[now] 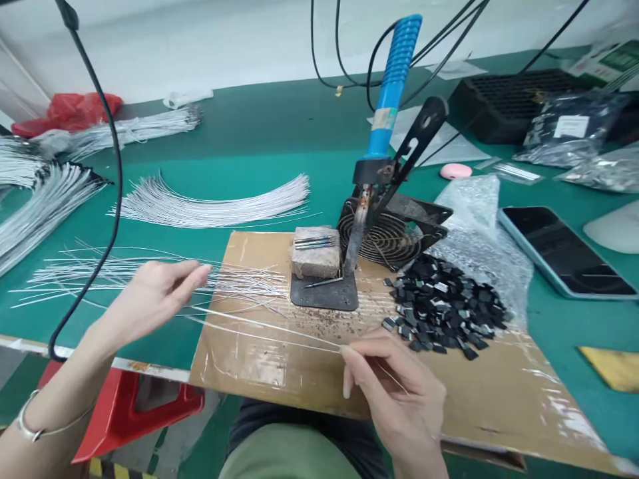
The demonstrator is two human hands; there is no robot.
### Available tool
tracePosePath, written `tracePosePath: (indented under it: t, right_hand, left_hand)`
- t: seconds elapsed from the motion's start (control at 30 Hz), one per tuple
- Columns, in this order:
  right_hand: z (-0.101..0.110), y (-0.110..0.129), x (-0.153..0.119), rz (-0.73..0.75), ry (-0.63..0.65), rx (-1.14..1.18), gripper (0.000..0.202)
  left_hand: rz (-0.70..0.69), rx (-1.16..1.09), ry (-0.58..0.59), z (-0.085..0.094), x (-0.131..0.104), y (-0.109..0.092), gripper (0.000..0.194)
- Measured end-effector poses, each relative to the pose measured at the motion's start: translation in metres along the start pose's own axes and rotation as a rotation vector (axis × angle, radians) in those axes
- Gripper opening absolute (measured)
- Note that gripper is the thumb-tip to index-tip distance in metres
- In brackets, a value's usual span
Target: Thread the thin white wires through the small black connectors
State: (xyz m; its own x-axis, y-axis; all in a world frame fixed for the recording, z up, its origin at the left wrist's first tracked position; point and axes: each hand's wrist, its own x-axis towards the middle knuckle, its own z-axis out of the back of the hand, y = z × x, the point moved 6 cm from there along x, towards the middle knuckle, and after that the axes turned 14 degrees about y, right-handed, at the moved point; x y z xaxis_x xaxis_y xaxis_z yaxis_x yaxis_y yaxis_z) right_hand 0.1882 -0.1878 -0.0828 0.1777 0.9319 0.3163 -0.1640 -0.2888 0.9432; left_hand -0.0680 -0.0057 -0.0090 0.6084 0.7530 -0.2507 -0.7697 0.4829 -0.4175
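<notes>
My right hand (399, 386) pinches the ends of two or more thin white wires (279, 330) between thumb and forefinger, over the front of the cardboard. These wires run left to beneath my left hand. My left hand (160, 293) is over a loose pile of white wires (249, 283), its thumb and fingertips pressed together; what they hold, if anything, cannot be made out. Ahead, a blue-handled soldering iron (389, 93) stands tilted in a black stand (324, 296). A greyish block (315, 256) on its base carries several thin metal rods.
Small black pieces (444, 306) are heaped right of the stand, before a fan (394, 233). A phone (569, 249) lies farther right on bubble wrap. Another wire bundle (214, 206) lies behind the pile. A black cable (114, 166) hangs at left. Cardboard (239, 372) covers the table front.
</notes>
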Motion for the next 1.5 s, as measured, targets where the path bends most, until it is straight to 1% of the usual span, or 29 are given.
tracePosePath:
  t: [0.07,0.13,0.17,0.23,0.27,0.33,0.43,0.6,0.73,0.8,0.9,1.0,1.03,1.1,1.17,1.2,1.23,1.3,1.37,1.4,1.5]
  right_hand:
    - [-0.002,0.002,0.001,-0.014,0.016,-0.017,0.018]
    - [-0.004,0.002,0.000,-0.049,0.010,-0.039,0.018]
    - [-0.004,0.003,0.000,-0.067,0.008,-0.049,0.018]
    - [-0.004,0.003,-0.001,-0.092,0.003,-0.068,0.018]
    - [-0.003,0.003,-0.001,-0.094,0.006,-0.075,0.019]
    - [-0.002,0.004,-0.002,-0.091,0.016,-0.089,0.018]
    - [0.001,0.003,-0.001,-0.088,0.017,-0.115,0.017]
    - [0.005,-0.002,0.000,-0.143,-0.006,-0.088,0.018]
    - [0.004,-0.004,0.001,-0.182,-0.019,-0.041,0.018]
    - [0.003,-0.005,0.001,-0.205,-0.044,-0.010,0.019]
    - [0.004,-0.010,-0.004,-0.255,-0.097,0.022,0.019]
    - [0.013,-0.016,-0.010,-0.265,-0.194,0.049,0.019]
    - [0.016,-0.019,-0.012,-0.256,-0.215,0.106,0.026]
    - [0.018,-0.024,-0.013,-0.236,-0.230,0.277,0.046]
    - [0.017,-0.026,-0.012,-0.230,-0.240,0.414,0.059]
    - [0.016,-0.027,-0.013,-0.242,-0.266,0.438,0.059]
    - [0.015,-0.027,-0.013,-0.253,-0.292,0.440,0.054]
    - [0.008,-0.027,-0.013,-0.286,-0.305,0.413,0.038]
    - [-0.002,-0.027,-0.010,-0.302,-0.266,0.407,0.022]
    - [-0.008,-0.028,-0.009,-0.304,-0.233,0.430,0.018]
    - [-0.019,-0.032,-0.004,-0.325,-0.170,0.553,0.017]
  left_hand:
    - [-0.052,-0.026,0.166,-0.025,-0.001,-0.027,0.033]
    - [-0.141,-0.092,0.250,-0.046,-0.001,-0.063,0.027]
    - [-0.196,-0.117,0.293,-0.056,-0.001,-0.081,0.027]
    - [-0.281,-0.164,0.362,-0.071,0.002,-0.110,0.028]
    - [-0.317,-0.182,0.379,-0.076,0.004,-0.120,0.026]
    - [-0.361,-0.216,0.380,-0.084,0.009,-0.132,0.020]
    - [-0.353,-0.284,0.377,-0.093,0.018,-0.133,0.019]
    - [-0.263,-0.503,0.454,-0.112,0.027,-0.125,0.020]
    - [-0.215,-0.683,0.505,-0.120,0.030,-0.123,0.026]
    - [-0.215,-0.686,0.484,-0.120,0.031,-0.123,0.026]
    - [-0.237,-0.616,0.410,-0.116,0.030,-0.123,0.023]
    - [-0.241,-0.561,0.314,-0.110,0.030,-0.123,0.017]
    - [-0.237,-0.554,0.285,-0.108,0.030,-0.122,0.016]
    - [-0.229,-0.563,0.247,-0.106,0.031,-0.121,0.015]
    - [-0.218,-0.605,0.239,-0.105,0.032,-0.119,0.016]
    - [-0.211,-0.636,0.242,-0.106,0.032,-0.118,0.017]
    - [-0.199,-0.670,0.249,-0.107,0.032,-0.116,0.018]
    - [-0.170,-0.738,0.280,-0.109,0.033,-0.113,0.022]
    - [-0.141,-0.793,0.312,-0.112,0.034,-0.111,0.026]
    - [-0.132,-0.813,0.324,-0.112,0.035,-0.110,0.028]
    - [-0.116,-0.845,0.340,-0.112,0.036,-0.112,0.030]
